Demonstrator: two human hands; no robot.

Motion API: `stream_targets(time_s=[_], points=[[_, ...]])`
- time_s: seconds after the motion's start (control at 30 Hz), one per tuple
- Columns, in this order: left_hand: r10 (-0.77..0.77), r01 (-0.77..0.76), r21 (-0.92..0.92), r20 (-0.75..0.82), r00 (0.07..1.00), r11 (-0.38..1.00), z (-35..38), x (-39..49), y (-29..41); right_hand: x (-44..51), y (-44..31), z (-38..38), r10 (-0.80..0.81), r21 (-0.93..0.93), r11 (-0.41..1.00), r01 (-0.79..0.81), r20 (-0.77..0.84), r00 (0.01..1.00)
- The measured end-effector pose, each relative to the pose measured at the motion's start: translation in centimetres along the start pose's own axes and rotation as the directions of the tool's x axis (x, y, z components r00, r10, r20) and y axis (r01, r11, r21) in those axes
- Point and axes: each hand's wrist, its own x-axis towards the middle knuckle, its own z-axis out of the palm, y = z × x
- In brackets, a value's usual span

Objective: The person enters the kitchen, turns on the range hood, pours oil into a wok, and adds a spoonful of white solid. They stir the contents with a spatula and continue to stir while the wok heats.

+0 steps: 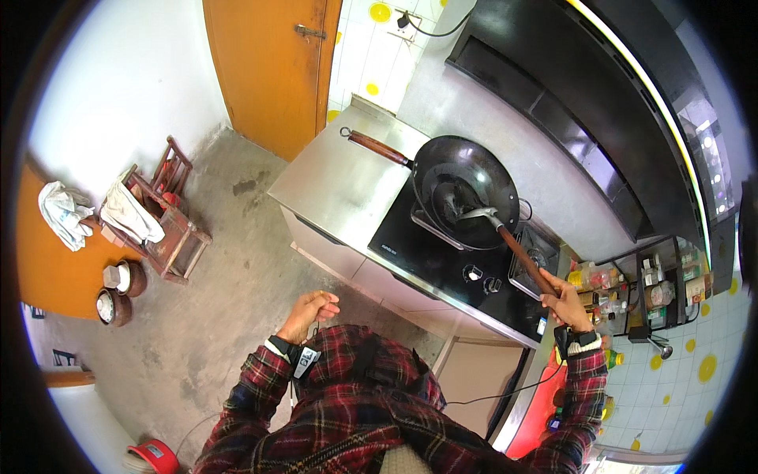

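My right hand (pixel 565 303) is closed around the wooden handle of a wok spatula (pixel 524 256), and the spatula's metal head rests inside a black wok (pixel 474 163). The wok sits on the far burner of a black gas cooktop (pixel 435 255), its own wooden handle pointing to the upper left. Dark matter shows at the bottom of the wok, too unclear to name. My left hand (pixel 311 313) hangs in front of the counter with its fingers curled, holding nothing that I can see; whether the fingertips touch is unclear.
Left of the cooktop is a stainless steel countertop (pixel 331 178). A black range hood (pixel 568 112) hangs over the stove. Bottles and jars crowd a black rack (pixel 636 290) at the right. A wooden chair (pixel 169 240) with cloths stands on the floor at the left. A cable runs by my right wrist.
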Motion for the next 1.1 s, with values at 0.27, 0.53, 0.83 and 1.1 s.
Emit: stream_targets(time_s=[0.27, 0.53, 0.83, 1.1], points=[[-0.012, 0.012, -0.015, -0.04, 0.999, 1.0, 1.1, -1.0, -1.0, 4.1, 1.2, 1.8, -0.021, 0.117, 0.993, 0.014, 0.056, 0.998], [0.005, -0.015, -0.084, -0.116, 0.993, 0.996, 0.5, -3.0, -2.1, 8.8, 2.4, 4.0, -0.131, 0.232, 0.965, 0.12, 0.033, 0.991], [0.019, -0.027, -0.088, -0.099, 0.995, 0.996, 1.5, -3.1, -1.6, 6.7, 2.8, 2.3, -0.118, 0.132, 0.985, 0.113, 0.029, 0.993], [-0.003, 0.023, -0.16, 0.124, 0.992, 0.987, 4.4, -1.1, 0.1, 1.1, 3.1, -0.8, -0.116, -0.103, 0.989, 0.108, -0.072, 0.991]])
